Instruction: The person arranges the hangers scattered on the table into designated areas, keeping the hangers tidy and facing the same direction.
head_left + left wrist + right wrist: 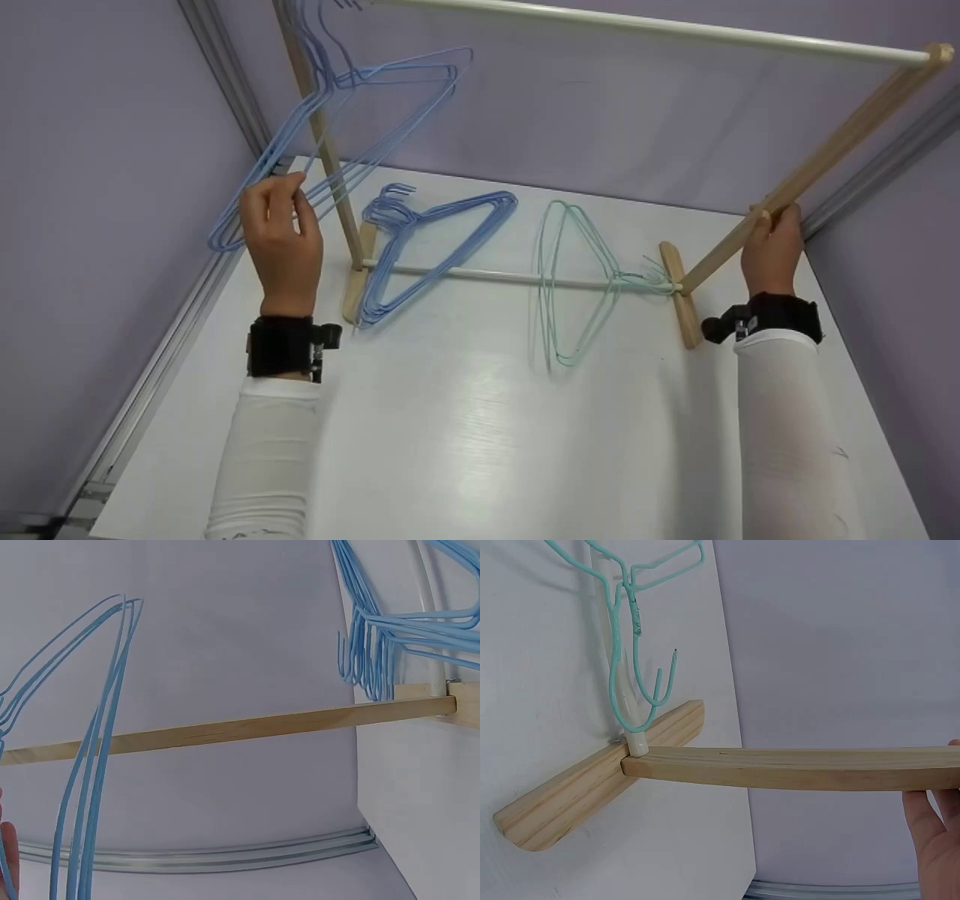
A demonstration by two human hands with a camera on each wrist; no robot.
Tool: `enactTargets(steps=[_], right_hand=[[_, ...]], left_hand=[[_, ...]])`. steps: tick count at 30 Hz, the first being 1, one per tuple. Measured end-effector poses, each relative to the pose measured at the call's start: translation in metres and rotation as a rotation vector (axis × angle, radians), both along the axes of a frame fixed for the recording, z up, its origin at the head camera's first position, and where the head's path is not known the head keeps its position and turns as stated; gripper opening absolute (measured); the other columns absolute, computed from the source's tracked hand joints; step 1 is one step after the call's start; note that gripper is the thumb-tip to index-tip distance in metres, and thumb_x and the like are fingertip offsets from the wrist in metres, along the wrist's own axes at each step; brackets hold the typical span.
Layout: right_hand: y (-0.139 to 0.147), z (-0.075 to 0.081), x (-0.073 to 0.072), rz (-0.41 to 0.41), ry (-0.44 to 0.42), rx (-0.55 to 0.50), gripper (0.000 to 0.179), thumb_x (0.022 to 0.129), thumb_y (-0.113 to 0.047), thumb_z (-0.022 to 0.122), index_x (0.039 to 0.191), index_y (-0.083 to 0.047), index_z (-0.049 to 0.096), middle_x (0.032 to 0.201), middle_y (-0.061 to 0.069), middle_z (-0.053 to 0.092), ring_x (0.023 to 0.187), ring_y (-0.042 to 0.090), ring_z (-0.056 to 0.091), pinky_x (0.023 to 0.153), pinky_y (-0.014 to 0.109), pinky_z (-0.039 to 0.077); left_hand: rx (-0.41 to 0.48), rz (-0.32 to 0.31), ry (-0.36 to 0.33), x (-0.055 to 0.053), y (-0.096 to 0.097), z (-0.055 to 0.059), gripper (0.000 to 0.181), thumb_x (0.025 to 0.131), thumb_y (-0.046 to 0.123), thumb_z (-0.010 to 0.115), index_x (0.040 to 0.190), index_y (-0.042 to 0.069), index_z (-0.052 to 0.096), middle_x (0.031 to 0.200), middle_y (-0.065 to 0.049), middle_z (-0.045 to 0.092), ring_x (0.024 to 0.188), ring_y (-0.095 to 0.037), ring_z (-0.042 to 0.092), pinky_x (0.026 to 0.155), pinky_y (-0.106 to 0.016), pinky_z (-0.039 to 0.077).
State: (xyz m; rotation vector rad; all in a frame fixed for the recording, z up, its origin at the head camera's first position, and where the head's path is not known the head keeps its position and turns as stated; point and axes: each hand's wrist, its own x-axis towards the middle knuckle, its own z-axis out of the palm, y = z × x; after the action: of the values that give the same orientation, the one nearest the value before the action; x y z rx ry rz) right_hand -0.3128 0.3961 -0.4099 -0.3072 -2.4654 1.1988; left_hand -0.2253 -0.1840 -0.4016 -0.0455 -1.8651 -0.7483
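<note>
My left hand (281, 232) is raised at the lower part of several blue wire hangers (325, 81) hanging at the rack's left end. Its curled fingers pinch one of the wires; in the left wrist view only a finger (9, 859) shows beside a wire. With my right hand (772, 259) I grip the right wooden post (840, 142) of the clothes rack, thumb and fingers on either side. The right wrist view shows the fingers (922, 821) under that post (802, 765). The hangers' hooks are partly cut off at the top of the head view.
More blue hangers (409, 217) lie bunched over the rack's lower rail (502, 277) at left. Green wire hangers (616, 277) rest on that rail near the right foot (681, 300). Above runs the white top rail (652, 25). Purple panels (97, 187) surround the white table (480, 450).
</note>
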Motion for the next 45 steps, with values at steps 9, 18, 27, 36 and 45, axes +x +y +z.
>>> enactTargets(steps=[9, 18, 27, 36, 45], right_hand=[[0.001, 0.001, -0.001, -0.013, -0.012, 0.008, 0.043, 0.111, -0.026, 0.028, 0.145, -0.003, 0.038, 0.143, 0.017, 0.051, 0.131, 0.027, 0.051, 0.106, 0.034, 0.041], [-0.001, 0.002, 0.0, 0.019, -0.001, 0.007, 0.044, 0.111, -0.027, 0.026, 0.146, -0.003, 0.036, 0.144, 0.016, 0.05, 0.133, 0.026, 0.049, 0.106, 0.033, 0.04], [-0.002, 0.003, 0.004, 0.022, -0.01, 0.004, 0.047, 0.111, -0.028, 0.025, 0.148, -0.001, 0.034, 0.145, 0.015, 0.049, 0.132, 0.026, 0.049, 0.107, 0.035, 0.041], [0.0, 0.003, 0.002, 0.014, -0.011, -0.015, 0.045, 0.111, -0.028, 0.026, 0.147, -0.003, 0.036, 0.144, 0.015, 0.049, 0.132, 0.025, 0.049, 0.108, 0.034, 0.04], [-0.002, 0.002, 0.002, 0.013, -0.011, 0.001, 0.045, 0.111, -0.028, 0.026, 0.146, -0.001, 0.036, 0.144, 0.016, 0.049, 0.132, 0.026, 0.049, 0.108, 0.034, 0.04]], left_hand=[[-0.016, -0.007, 0.04, 0.001, 0.0, -0.003, 0.022, 0.105, 0.0, 0.046, 0.118, 0.004, 0.063, 0.11, -0.019, 0.054, 0.108, -0.034, 0.053, 0.094, -0.038, 0.046], [-0.008, 0.042, 0.086, 0.0, 0.0, -0.006, 0.027, 0.102, -0.008, 0.044, 0.112, 0.008, 0.063, 0.107, -0.016, 0.052, 0.099, -0.036, 0.049, 0.087, -0.037, 0.039], [-0.078, 0.051, 0.052, 0.0, 0.006, -0.02, 0.024, 0.098, -0.01, 0.049, 0.112, 0.004, 0.064, 0.108, -0.017, 0.052, 0.097, -0.036, 0.048, 0.082, -0.041, 0.039], [-0.174, 0.001, -0.136, -0.004, 0.014, -0.047, 0.021, 0.095, -0.004, 0.057, 0.114, 0.001, 0.065, 0.105, -0.021, 0.055, 0.099, -0.04, 0.05, 0.085, -0.053, 0.04], [-0.246, -0.078, -0.463, -0.007, 0.022, -0.076, 0.027, 0.095, 0.001, 0.057, 0.12, 0.003, 0.066, 0.113, -0.02, 0.056, 0.107, -0.039, 0.054, 0.084, -0.054, 0.045]])
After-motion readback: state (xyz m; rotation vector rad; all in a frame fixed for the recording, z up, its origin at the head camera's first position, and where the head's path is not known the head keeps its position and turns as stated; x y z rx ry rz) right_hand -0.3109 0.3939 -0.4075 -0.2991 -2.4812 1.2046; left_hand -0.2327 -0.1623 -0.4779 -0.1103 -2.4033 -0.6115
